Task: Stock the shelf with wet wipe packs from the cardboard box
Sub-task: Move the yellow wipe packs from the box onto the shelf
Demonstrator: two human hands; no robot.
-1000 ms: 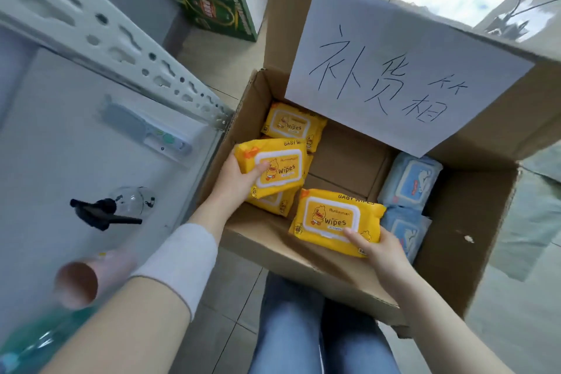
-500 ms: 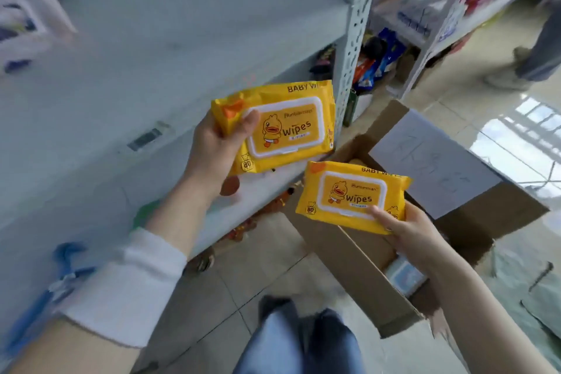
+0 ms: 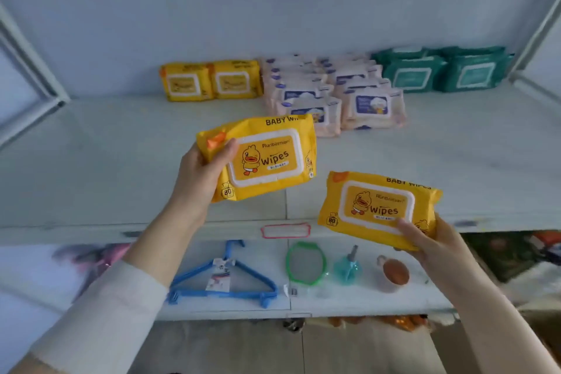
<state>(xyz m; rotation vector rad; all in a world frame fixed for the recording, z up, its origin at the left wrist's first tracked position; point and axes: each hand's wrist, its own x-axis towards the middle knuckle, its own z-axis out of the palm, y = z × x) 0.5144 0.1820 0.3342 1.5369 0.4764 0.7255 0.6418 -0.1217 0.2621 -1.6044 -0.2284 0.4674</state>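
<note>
The left hand [image 3: 197, 173] grips a yellow baby-wipes pack [image 3: 267, 158] by its end at centre frame. The right hand [image 3: 425, 240] pinches a second pack [image 3: 376, 206] at lower right, both in front of the shelf [image 3: 121, 161]. The film looks soft and slick, so I'd hold the ends with fingers underneath.

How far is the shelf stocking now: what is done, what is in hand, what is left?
Done: two yellow packs stand at the back of the shelf, beside pink packs and green packs. In hand: the left hand grips one yellow pack, the right hand grips a second yellow pack, both in the air. Left: setting both down; the box is out of view, so its remainder cannot be told.
</note>
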